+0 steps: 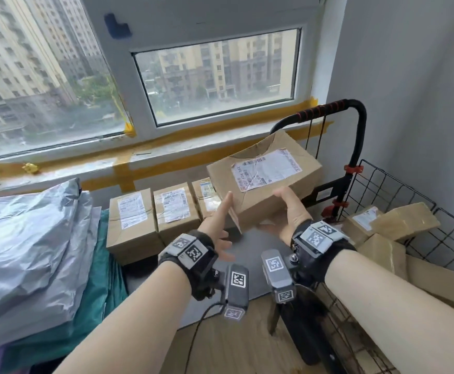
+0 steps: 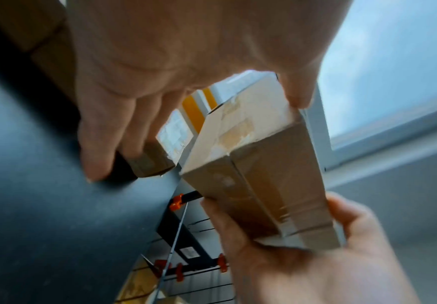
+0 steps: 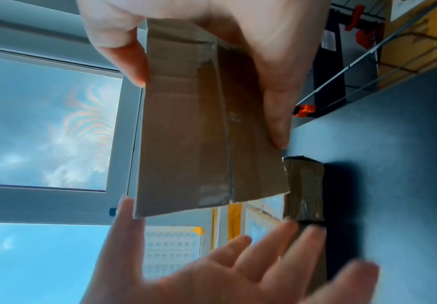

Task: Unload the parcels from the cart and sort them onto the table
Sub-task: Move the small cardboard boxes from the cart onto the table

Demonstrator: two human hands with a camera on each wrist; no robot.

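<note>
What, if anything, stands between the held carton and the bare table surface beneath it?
Nothing visible does. The right hand grips the carton above the dark table, beside the row of cartons already set down; the left hand, open, touches its near corner only.
</note>
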